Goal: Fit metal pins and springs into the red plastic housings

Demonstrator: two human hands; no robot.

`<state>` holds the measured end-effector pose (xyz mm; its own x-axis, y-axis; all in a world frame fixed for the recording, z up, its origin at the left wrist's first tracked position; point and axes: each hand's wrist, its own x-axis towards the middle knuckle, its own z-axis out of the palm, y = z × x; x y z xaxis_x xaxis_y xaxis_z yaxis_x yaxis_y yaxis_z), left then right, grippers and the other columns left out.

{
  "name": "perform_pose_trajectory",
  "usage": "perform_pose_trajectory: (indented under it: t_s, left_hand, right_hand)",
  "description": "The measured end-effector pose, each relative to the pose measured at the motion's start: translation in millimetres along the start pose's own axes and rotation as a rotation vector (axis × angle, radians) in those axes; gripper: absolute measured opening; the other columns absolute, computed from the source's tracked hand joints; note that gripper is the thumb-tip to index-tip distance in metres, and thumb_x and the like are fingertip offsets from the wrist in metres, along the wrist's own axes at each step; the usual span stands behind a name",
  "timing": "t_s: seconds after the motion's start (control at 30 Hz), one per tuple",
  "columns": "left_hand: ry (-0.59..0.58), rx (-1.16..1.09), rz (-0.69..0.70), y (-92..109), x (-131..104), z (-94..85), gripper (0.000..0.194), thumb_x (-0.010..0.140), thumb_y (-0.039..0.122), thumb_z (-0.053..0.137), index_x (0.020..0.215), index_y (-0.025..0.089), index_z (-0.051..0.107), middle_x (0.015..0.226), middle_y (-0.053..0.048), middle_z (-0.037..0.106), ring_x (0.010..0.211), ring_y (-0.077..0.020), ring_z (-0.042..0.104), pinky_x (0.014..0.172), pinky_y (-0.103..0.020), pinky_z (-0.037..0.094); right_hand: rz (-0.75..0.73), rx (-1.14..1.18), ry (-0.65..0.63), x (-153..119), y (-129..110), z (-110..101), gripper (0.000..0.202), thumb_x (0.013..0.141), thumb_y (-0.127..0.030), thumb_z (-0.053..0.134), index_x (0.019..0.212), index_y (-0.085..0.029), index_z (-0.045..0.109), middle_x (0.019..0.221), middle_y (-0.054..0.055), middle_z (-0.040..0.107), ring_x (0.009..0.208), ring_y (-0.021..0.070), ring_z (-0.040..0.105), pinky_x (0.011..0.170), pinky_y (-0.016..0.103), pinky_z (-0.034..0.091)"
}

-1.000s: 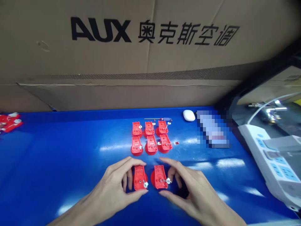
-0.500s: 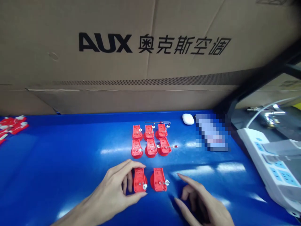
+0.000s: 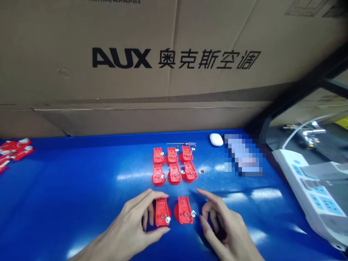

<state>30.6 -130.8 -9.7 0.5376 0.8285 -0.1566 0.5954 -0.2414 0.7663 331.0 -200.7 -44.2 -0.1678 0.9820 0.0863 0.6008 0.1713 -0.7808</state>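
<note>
My left hand [image 3: 141, 217] spans a red plastic housing [image 3: 162, 212], index finger at its top edge and thumb at its lower end. A small white piece sticks out at this housing's lower right. Just to the right stands a similar red housing [image 3: 185, 210], with a white-tipped metal piece [image 3: 193, 214] on its right side. My right hand [image 3: 224, 221] is beside that second housing, thumb and index finger apart, with nothing between them. Farther back, several more red housings [image 3: 174, 173] stand in two rows, each with a small white or metal piece.
A screwdriver [image 3: 187, 144] lies behind the rows. Near it are a white rounded case [image 3: 216, 139] and a pixelated phone-like object [image 3: 244, 156]. A power strip [image 3: 307, 195] runs along the right. Red parts [image 3: 16, 150] lie piled at far left. A cardboard box [image 3: 136, 90] walls the back.
My right hand has moved left and slightly up, closer to the second red housing. My left hand stays at the first housing. The whole view has shifted slightly.
</note>
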Motion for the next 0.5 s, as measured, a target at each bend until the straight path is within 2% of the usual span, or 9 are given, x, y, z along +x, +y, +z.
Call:
perform_pose_trajectory:
  t_s: [0.1, 0.23, 0.27, 0.33, 0.37, 0.4, 0.5]
  left_hand:
    - [-0.004, -0.011, -0.013, -0.5, -0.4, 0.6, 0.063, 0.09, 0.03, 0.087, 0.145, 0.037, 0.057, 0.093, 0.006, 0.068, 0.067, -0.0122, 0.063, 0.068, -0.023, 0.056]
    - [-0.003, 0.03, -0.025, -4.8, -6.4, 2.4, 0.067, 0.089, 0.031, 0.088, 0.148, 0.038, 0.058, 0.097, 0.005, 0.073, 0.072, -0.014, 0.069, 0.076, -0.026, 0.063]
    - [0.005, 0.043, -0.023, -6.6, -8.4, 2.9, 0.067, 0.088, 0.028, 0.088, 0.148, 0.038, 0.059, 0.103, 0.004, 0.076, 0.077, -0.0153, 0.073, 0.079, -0.026, 0.065]
    - [0.096, 0.102, 0.023, -10.4, -11.6, 3.6, 0.071, 0.083, 0.026, 0.09, 0.148, 0.039, 0.063, 0.122, -0.001, 0.079, 0.095, -0.0218, 0.08, 0.087, -0.031, 0.068]
    - [0.124, 0.128, 0.041, -12.1, -12.5, 3.6, 0.075, 0.081, 0.026, 0.092, 0.149, 0.039, 0.063, 0.133, -0.003, 0.078, 0.11, -0.0269, 0.081, 0.095, -0.035, 0.068]
    - [0.133, 0.137, 0.05, -13.5, -12.8, 3.3, 0.076, 0.081, 0.025, 0.092, 0.15, 0.04, 0.062, 0.137, -0.004, 0.078, 0.115, -0.0282, 0.081, 0.098, -0.036, 0.069]
    - [0.113, 0.111, 0.068, -14.6, -10.5, 2.2, 0.073, 0.085, 0.023, 0.089, 0.151, 0.039, 0.061, 0.134, -0.003, 0.079, 0.105, -0.0241, 0.083, 0.094, -0.033, 0.07]
  right_hand:
    - [-0.009, -0.011, -0.01, -0.2, 0.9, 1.8, 0.062, 0.106, -0.026, 0.057, 0.165, -0.028, 0.038, 0.091, -0.003, 0.07, 0.052, 0.01, 0.057, 0.054, 0.023, 0.05]
    - [-0.025, -0.002, 0.0, 0.8, 1.4, 3.2, 0.06, 0.105, -0.024, 0.056, 0.163, -0.03, 0.038, 0.086, -0.005, 0.069, 0.052, 0.0096, 0.061, 0.052, 0.02, 0.05]
    - [-0.026, -0.007, 0.001, 1.2, 1.1, 3.4, 0.06, 0.105, -0.023, 0.056, 0.162, -0.03, 0.038, 0.085, -0.005, 0.069, 0.052, 0.0095, 0.062, 0.052, 0.02, 0.05]
    - [-0.019, -0.019, 0.001, 1.9, 0.2, 3.5, 0.059, 0.105, -0.022, 0.056, 0.161, -0.031, 0.039, 0.083, -0.006, 0.068, 0.054, 0.0097, 0.063, 0.053, 0.02, 0.05]
    - [-0.013, -0.022, 0.001, 2.1, -0.4, 3.6, 0.057, 0.105, -0.022, 0.056, 0.16, -0.031, 0.04, 0.083, -0.006, 0.068, 0.055, 0.0101, 0.063, 0.053, 0.02, 0.051]
    - [-0.007, -0.021, 0.003, 2.0, -1.1, 3.6, 0.056, 0.105, -0.022, 0.056, 0.159, -0.031, 0.042, 0.082, -0.006, 0.067, 0.055, 0.0105, 0.063, 0.054, 0.02, 0.051]
    - [0.028, 0.01, 0.003, 0.3, -2.4, 2.5, 0.052, 0.107, -0.024, 0.056, 0.157, -0.031, 0.045, 0.081, -0.006, 0.067, 0.056, 0.0113, 0.062, 0.055, 0.022, 0.051]
